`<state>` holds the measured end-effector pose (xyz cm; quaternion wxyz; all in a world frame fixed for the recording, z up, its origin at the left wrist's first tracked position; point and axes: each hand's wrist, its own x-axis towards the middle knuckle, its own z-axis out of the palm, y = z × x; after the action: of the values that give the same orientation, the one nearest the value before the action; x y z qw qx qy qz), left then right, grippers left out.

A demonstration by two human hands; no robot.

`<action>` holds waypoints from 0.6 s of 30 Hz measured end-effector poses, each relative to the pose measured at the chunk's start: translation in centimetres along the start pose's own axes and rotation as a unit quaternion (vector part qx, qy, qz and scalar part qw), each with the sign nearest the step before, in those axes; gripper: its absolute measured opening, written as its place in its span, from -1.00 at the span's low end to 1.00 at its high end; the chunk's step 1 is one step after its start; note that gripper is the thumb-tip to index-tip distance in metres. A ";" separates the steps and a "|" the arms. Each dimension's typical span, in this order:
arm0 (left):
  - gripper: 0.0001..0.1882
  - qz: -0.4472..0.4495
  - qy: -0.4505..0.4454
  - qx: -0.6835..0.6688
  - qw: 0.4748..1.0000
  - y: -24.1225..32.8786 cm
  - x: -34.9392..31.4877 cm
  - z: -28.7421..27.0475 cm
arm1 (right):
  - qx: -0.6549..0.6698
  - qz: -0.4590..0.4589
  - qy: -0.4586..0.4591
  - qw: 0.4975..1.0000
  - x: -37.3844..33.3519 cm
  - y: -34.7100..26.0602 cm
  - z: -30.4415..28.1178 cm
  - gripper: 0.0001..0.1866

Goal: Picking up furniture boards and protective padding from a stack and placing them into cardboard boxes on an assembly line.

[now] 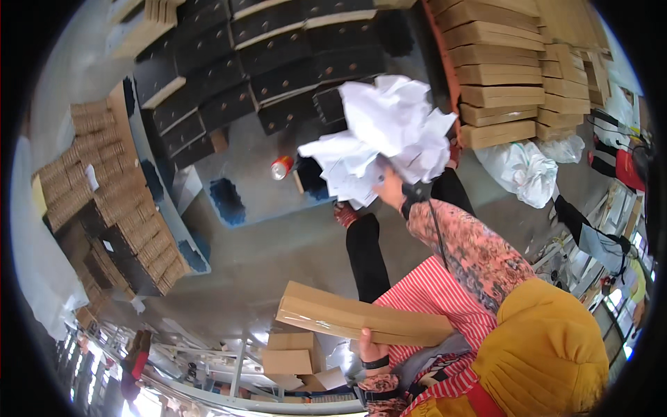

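Observation:
My left hand (374, 349) grips a long, flat brown cardboard box (354, 316) by its near side, with strips of clear tape shining along it. The box lies across in front of my striped apron. Farther out, my right hand (391, 189) is closed at the lower edge of a bunch of loose, crumpled white paper sheets (389, 125). Those sheets fan out over the hand and hide most of its fingers. A red drink can (281, 167) stands to the left of the papers, on a grey board with dark blue patches (257, 194).
Rows of dark boxes (278, 76) fill the far side. Brown cardboard boxes (500, 76) are stacked at far right, beside white plastic sacks (521, 170). Bundled cardboard pieces (118, 181) stand at left. An open carton (288, 354) sits at lower left. Other people are at the right edge.

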<state>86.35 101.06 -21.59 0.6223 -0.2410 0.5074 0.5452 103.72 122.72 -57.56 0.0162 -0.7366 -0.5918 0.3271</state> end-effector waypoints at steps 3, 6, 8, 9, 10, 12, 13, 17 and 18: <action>-0.16 -0.011 -0.023 -0.026 0.999 2.6 -0.7 -6.1 | -0.001 0.151 -0.019 0.988 -1.6 -7.2 2.4 -0.49; -0.11 -0.040 -0.056 -0.024 0.997 5.0 -0.3 -6.8 | 0.090 0.037 -0.107 0.989 -5.2 -7.5 -0.6 -0.67; -0.04 -0.022 -0.053 -0.051 0.997 6.6 -0.1 -6.6 | 0.201 -0.014 -0.194 0.960 -9.2 -9.7 -5.2 -0.80; -0.01 -0.011 -0.076 -0.075 0.994 6.9 0.4 -7.0 | 0.210 -0.042 -0.200 0.956 -11.8 -12.2 -8.3 -0.82; -0.01 -0.004 -0.084 -0.081 0.993 7.7 0.3 -7.0 | 0.218 -0.070 -0.205 0.952 -14.3 -15.2 -11.6 -0.84; 0.01 0.039 -0.062 -0.113 0.991 9.2 0.4 -5.8 | 0.134 -0.213 -0.268 0.930 -17.6 -20.1 -17.7 -0.84; -0.06 0.044 -0.056 -0.126 0.989 9.8 0.3 -5.5 | 0.147 -0.237 -0.309 0.909 -18.8 -21.8 -19.9 -0.83; -0.20 0.017 -0.013 -0.140 0.990 9.0 0.5 -11.0 | 0.202 -0.183 -0.498 0.823 -20.4 -27.5 -24.6 -0.78; -0.26 0.037 -0.022 -0.148 0.988 9.2 0.4 -11.3 | 0.201 -0.184 -0.496 0.825 -19.1 -28.1 -24.5 -0.78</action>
<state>73.64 94.29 -23.82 0.5708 -0.2993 0.4158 0.6417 90.14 123.12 -17.95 -0.0721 -0.3329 -0.5661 0.7507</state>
